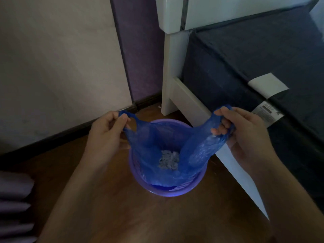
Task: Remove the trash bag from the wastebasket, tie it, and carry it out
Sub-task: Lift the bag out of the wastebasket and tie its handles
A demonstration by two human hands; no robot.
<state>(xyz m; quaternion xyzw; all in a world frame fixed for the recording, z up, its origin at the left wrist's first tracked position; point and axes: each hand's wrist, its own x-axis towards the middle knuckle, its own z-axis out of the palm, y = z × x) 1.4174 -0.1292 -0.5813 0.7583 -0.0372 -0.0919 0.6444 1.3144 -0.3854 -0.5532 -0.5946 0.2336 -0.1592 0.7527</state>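
Two handles, one per hand: our left hand (pixel 107 130) pinches one loop of the blue trash bag (pixel 168 148) between thumb and fingers; our right hand (pixel 245 132) has its fingers curled shut on the other loop, film bunched in the palm. Both grips closed on plastic, none empty.

Bag stretched between the hands. Upper part lifted above the rim; lower part still sits inside the purple wastebasket (pixel 192 189). Small heap of pale scraps (pixel 169 159) visible at the bottom of the bag.

Wastebasket stands on the wooden floor (pixel 108 199), just beside the white bed frame (pixel 185 99), dark mattress (pixel 263 55) to the right.

Handling, our judgement: film thin, soft, somewhat slippery; likely tears if jerked or pulled hard at one point. Load looks light. Handles appear the right hold, since they gather the mouth and serve for the knot.

Step in hand: lifting out. Tying and carrying not yet done.
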